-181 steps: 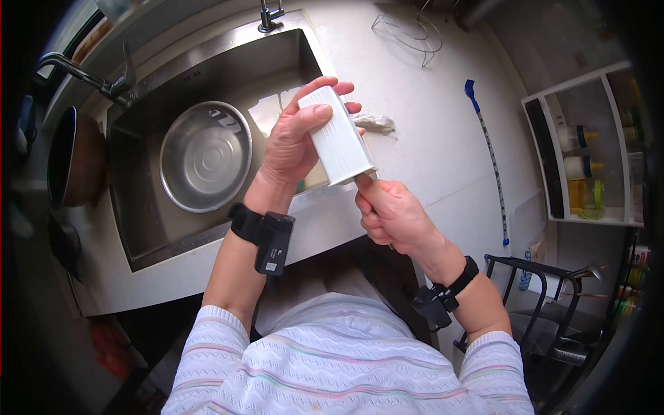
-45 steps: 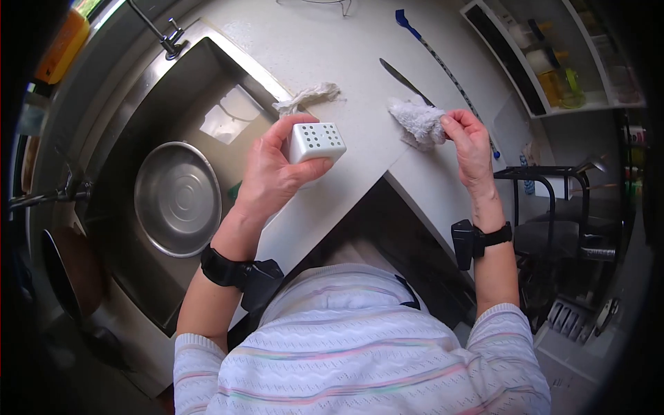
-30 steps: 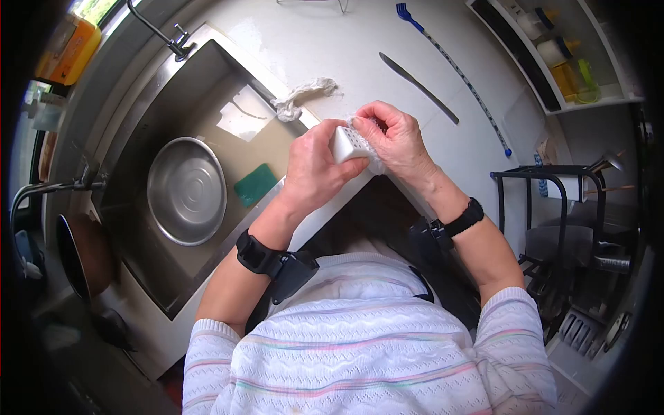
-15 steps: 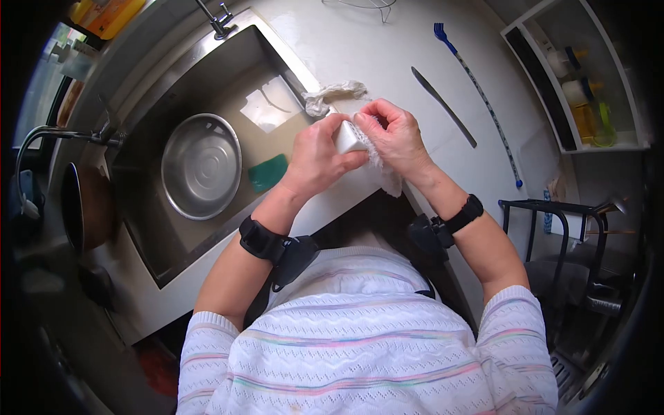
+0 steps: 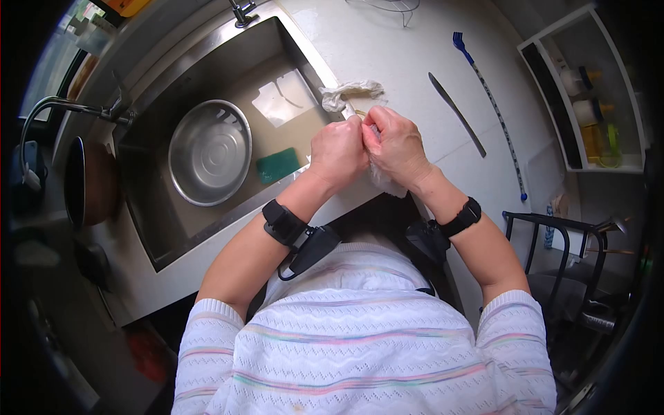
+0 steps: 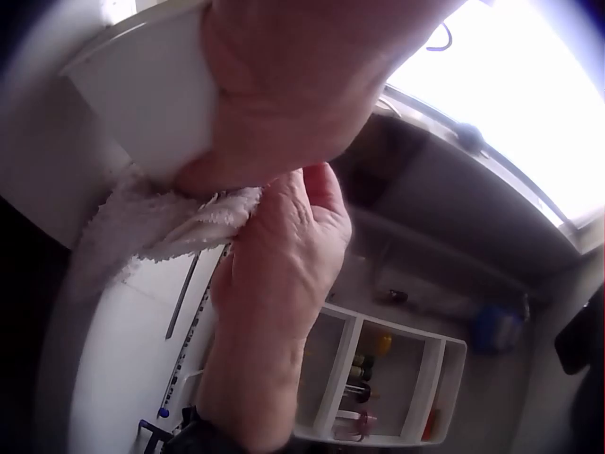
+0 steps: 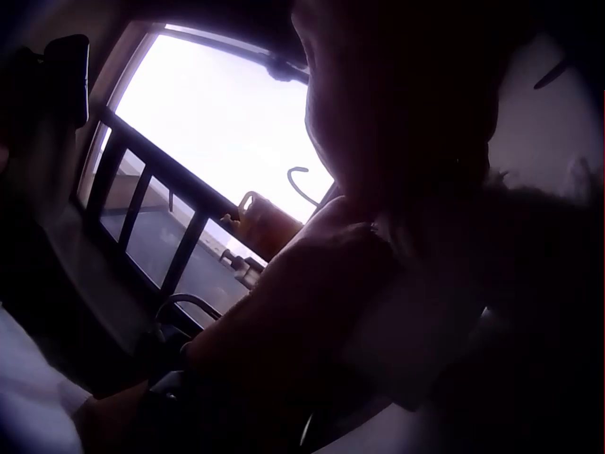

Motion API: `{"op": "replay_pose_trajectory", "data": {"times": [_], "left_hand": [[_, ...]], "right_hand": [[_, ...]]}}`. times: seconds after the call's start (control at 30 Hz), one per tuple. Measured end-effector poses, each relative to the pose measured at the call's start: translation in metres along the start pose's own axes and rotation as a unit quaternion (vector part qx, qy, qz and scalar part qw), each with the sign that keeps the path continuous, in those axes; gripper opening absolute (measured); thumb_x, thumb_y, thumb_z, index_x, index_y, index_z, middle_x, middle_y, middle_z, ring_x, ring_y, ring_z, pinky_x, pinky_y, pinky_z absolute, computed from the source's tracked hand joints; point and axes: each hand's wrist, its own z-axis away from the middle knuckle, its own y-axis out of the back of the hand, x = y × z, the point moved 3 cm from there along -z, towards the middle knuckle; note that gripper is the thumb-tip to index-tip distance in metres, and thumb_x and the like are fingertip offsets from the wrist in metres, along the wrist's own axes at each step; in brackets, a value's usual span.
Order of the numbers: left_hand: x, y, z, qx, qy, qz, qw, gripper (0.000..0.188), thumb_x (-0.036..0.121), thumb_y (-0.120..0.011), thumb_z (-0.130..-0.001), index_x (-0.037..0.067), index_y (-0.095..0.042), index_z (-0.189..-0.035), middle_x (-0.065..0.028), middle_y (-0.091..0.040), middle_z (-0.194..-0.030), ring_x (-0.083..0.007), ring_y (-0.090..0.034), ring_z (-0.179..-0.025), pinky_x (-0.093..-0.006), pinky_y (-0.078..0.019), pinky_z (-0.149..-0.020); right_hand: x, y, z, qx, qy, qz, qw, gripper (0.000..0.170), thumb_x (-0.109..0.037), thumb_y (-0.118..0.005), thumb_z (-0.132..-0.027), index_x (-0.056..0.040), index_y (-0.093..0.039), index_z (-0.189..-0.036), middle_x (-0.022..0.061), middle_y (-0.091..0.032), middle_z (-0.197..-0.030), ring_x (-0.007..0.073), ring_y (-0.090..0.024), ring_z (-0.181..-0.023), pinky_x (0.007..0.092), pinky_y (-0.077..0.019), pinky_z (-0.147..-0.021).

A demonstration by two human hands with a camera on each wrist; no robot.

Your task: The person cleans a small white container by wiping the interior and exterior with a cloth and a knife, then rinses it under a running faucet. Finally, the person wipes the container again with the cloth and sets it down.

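Observation:
In the head view the left hand point(image 5: 337, 153) and the right hand point(image 5: 398, 146) meet over the counter's front edge by the sink. The left hand grips a white container point(image 6: 156, 90), plain in the left wrist view but mostly hidden by the fingers from above. Pinched in the right hand point(image 6: 284, 260) is a white fluffy cloth point(image 6: 142, 227), held against the container's end; part of it point(image 5: 387, 181) hangs below the hands. The right wrist view is too dark to show the held things clearly.
The sink point(image 5: 149, 235) holds a metal basin point(image 5: 211, 155) and a green pad point(image 5: 278, 166). On the counter lie a crumpled cloth point(image 5: 353, 90), a knife point(image 5: 456, 114) and a blue-ended stick point(image 5: 494, 104). A black rack point(image 5: 553, 221) stands at the right.
The hands have drawn together from their separated positions, bringing the cloth onto the container. Since half a second ago, the left hand has turned and covers the container more. The head view has shifted.

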Motion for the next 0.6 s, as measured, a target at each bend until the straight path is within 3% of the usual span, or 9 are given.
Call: {"op": "replay_pose_trajectory", "data": {"times": [0.1, 0.17, 0.23, 0.27, 0.43, 0.6], "left_hand": [[0.0, -0.003, -0.004, -0.023, 0.019, -0.021, 0.999, 0.03, 0.024, -0.067, -0.066, 0.001, -0.056, -0.082, -0.0212, -0.061, -0.077, -0.0371, -0.06, -0.073, -0.0428, -0.047, -0.065], [-0.003, 0.002, -0.001, -0.037, 0.027, -0.024, 0.999, 0.032, 0.025, -0.067, -0.066, 0.0, -0.056, -0.084, -0.0209, -0.061, -0.077, -0.0377, -0.06, -0.075, -0.0434, -0.047, -0.067], [-0.002, 0.016, 0.005, -0.078, -0.056, 0.003, 0.995, 0.034, 0.026, -0.066, -0.066, 0.0, -0.054, -0.085, -0.0208, -0.061, -0.077, -0.0383, -0.059, -0.078, -0.0439, -0.0469, -0.07], [-0.005, 0.021, 0.01, -0.076, -0.054, 0.002, 0.996, 0.034, 0.026, -0.066, -0.066, 0.0, -0.054, -0.085, -0.0208, -0.061, -0.077, -0.0383, -0.059, -0.078, -0.0439, -0.0469, -0.07], [-0.017, 0.022, 0.031, -0.083, 0.059, -0.11, 0.989, 0.036, 0.026, -0.068, -0.062, 0.001, -0.055, -0.084, -0.0208, -0.061, -0.076, -0.038, -0.06, -0.076, -0.0443, -0.0483, -0.068], [-0.016, 0.023, 0.035, -0.053, 0.054, -0.106, 0.991, 0.034, 0.023, -0.067, -0.061, 0.002, -0.055, -0.084, -0.0205, -0.061, -0.076, -0.0378, -0.06, -0.075, -0.0449, -0.0487, -0.068]], "right_hand": [[0.007, -0.008, 0.001, 0.019, 0.0, 0.008, 1.0, 0.012, -0.013, -0.055, -0.081, -0.0019, -0.051, -0.077, 0.0159, -0.056, -0.075, 0.0346, -0.056, -0.067, 0.0401, -0.0446, -0.06], [0.009, -0.01, 0.003, 0.026, -0.014, 0.036, 0.999, 0.01, -0.014, -0.053, -0.081, -0.0042, -0.049, -0.079, 0.0134, -0.055, -0.076, 0.0336, -0.057, -0.068, 0.0416, -0.0469, -0.06], [0.01, -0.008, 0.002, 0.03, -0.003, 0.047, 0.998, 0.01, -0.013, -0.054, -0.081, -0.0045, -0.049, -0.079, 0.0133, -0.055, -0.076, 0.0334, -0.057, -0.067, 0.0414, -0.047, -0.06], [0.011, -0.007, 0.001, 0.038, 0.005, 0.059, 0.998, 0.009, -0.012, -0.054, -0.08, -0.0047, -0.049, -0.079, 0.0133, -0.056, -0.076, 0.0333, -0.057, -0.067, 0.0412, -0.047, -0.059], [-0.003, -0.009, 0.003, 0.001, 0.047, 0.086, 0.995, 0.008, -0.011, -0.054, -0.08, -0.0051, -0.049, -0.078, 0.0124, -0.055, -0.075, 0.0321, -0.057, -0.066, 0.0398, -0.0475, -0.058], [-0.029, -0.026, 0.02, -0.027, 0.128, 0.12, 0.984, 0.01, -0.011, -0.053, -0.08, -0.0057, -0.048, -0.075, 0.0115, -0.053, -0.073, 0.0292, -0.058, -0.064, 0.0385, -0.0481, -0.056]]}}
